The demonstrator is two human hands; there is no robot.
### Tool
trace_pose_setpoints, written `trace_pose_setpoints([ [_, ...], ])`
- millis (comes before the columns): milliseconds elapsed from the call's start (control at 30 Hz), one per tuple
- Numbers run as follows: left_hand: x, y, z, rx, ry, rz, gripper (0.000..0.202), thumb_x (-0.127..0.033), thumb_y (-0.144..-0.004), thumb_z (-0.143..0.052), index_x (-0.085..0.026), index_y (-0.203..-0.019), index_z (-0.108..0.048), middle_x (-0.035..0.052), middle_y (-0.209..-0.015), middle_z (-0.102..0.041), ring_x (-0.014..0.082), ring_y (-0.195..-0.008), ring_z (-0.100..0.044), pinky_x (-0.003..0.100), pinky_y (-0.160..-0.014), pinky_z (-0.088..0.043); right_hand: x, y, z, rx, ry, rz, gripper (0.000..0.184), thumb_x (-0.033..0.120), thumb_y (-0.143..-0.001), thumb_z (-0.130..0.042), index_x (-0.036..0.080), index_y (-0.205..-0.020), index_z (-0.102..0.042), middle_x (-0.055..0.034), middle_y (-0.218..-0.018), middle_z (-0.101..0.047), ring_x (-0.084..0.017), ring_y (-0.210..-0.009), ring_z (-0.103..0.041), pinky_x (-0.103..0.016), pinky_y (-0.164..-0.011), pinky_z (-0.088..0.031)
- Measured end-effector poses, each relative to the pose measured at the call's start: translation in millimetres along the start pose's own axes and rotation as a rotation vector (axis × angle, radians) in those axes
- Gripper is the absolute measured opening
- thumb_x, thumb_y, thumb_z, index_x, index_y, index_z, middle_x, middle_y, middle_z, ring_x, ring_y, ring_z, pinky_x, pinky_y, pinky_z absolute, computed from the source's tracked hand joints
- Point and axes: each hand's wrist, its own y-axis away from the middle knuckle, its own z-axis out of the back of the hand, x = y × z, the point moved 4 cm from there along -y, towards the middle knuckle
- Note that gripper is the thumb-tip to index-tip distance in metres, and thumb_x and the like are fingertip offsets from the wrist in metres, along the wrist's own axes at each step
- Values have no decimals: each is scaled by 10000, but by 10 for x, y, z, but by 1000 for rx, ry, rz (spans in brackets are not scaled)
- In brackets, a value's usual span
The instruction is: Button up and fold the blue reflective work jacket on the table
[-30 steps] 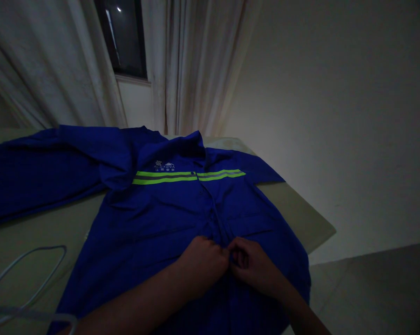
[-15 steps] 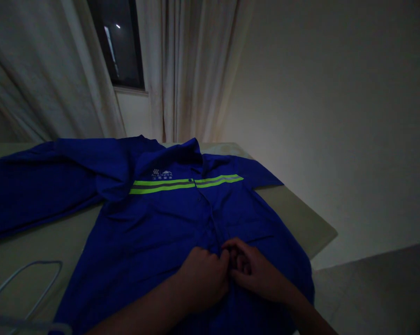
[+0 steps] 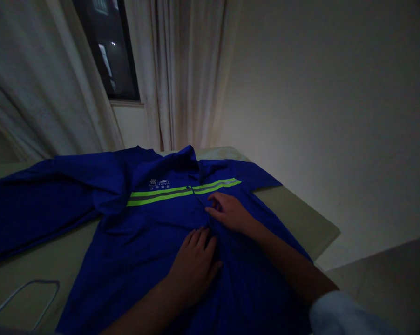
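A blue work jacket (image 3: 154, 251) lies spread out, front side up, with a yellow-green and grey reflective stripe (image 3: 161, 194) across its chest. White lettering and logos sit above the stripe on the left. My left hand (image 3: 196, 263) rests on the jacket front beside the button placket, its fingers apart. Higher up, just under the stripe, my right hand (image 3: 231, 213) is at the placket. Its fingers are curved, with a gap between thumb and forefinger and nothing visible in it. A dark button (image 3: 188, 188) shows at the stripe.
The jacket lies on a pale greenish bed or table surface (image 3: 301, 218), whose corner juts out at the right. A thin white wire-like loop (image 3: 38, 281) is at the lower left. Behind stand curtains (image 3: 182, 70), a dark window (image 3: 107, 51) and a plain wall (image 3: 318, 116).
My hands, close together at the lower placket before, have separated. The right one has moved up toward the stripe; the left has opened and lies slightly higher. The view has tilted up slightly.
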Motion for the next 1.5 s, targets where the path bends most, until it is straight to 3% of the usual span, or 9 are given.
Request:
trace_pose_setpoints([
  [167,24,107,-236,62,5,-111,645,-336,-1019,-570,-211,-1618,-365,128,-1695,-378,376,-1581,-290,601,-1257,-335,-299,-554,-408,70,2,-84,477,88,-753,-739,199,-1209,-651,-36,-936,-714,-216,-861,-665,-293,-758,-458],
  [433,180,0,-118,-116,71,34,467,-354,-1057,-510,-207,-1500,-478,129,-1530,-569,296,-1356,-577,497,-1103,-521,-884,-574,-452,-67,-889,-278,436,157,-645,-667,272,-1043,-530,76,-839,-600,-123,-627,-533,-240,-612,-434],
  [567,199,34,-177,-183,2,5,487,-345,-1035,-545,-183,-1491,-495,148,-1554,-537,325,-1400,-526,534,-1156,-471,-763,-572,-458,-109,-615,-86,198,245,-747,-706,233,-920,-609,27,-860,-635,-156,-769,-580,-268,-711,-462],
  [733,161,22,-180,-144,-10,-8,406,-268,-1006,-559,-176,-1401,-581,137,-1473,-600,319,-1323,-572,527,-1126,-493,-562,-507,-553,-140,-224,18,256,186,-722,-777,198,-962,-691,-9,-877,-672,-172,-788,-591,-291,-762,-465],
  [1000,86,-19,-139,-105,4,72,267,-210,-1007,-504,-201,-1220,-663,97,-1243,-679,286,-1094,-632,486,-971,-560,-668,-694,-645,-10,-581,-86,313,261,-842,-647,206,-1149,-657,10,-843,-690,-140,-659,-628,-258,-645,-518],
  [1100,97,-24,-212,-121,33,74,237,-191,-994,-518,-217,-1174,-670,77,-1184,-680,276,-1069,-630,467,-958,-563,-744,-992,-427,-234,-476,-120,291,321,-923,-567,198,-1174,-650,-34,-926,-708,-176,-732,-675,-317,-715,-569],
  [1200,124,-53,-311,-169,11,62,208,-183,-973,-559,-228,-1143,-670,63,-1143,-684,270,-1035,-636,448,-924,-566,-718,-1378,-189,-364,-135,-75,558,140,-848,-552,163,-1405,-575,-150,-1353,-647,-226,-1120,-671,-386,-999,-532],
  [1300,153,-100,-423,-190,-23,40,155,-164,-934,-608,-231,-1057,-674,44,-1067,-688,261,-978,-645,424,-850,-574,-694,-1756,-190,-183,133,-84,987,39,-704,-623,169,-1638,-329,-195,-1632,-431,-284,-1430,-494,-436,-1169,-399],
  [1500,174,-132,-487,-246,-30,4,131,-155,-901,-653,-233,-1007,-662,38,-1033,-686,252,-951,-639,403,-808,-553,-692,-2205,-279,-37,195,-144,1098,132,-689,-739,216,-1677,-269,-176,-1384,-687,-382,-1297,-624,-541,-1106,-418],
])
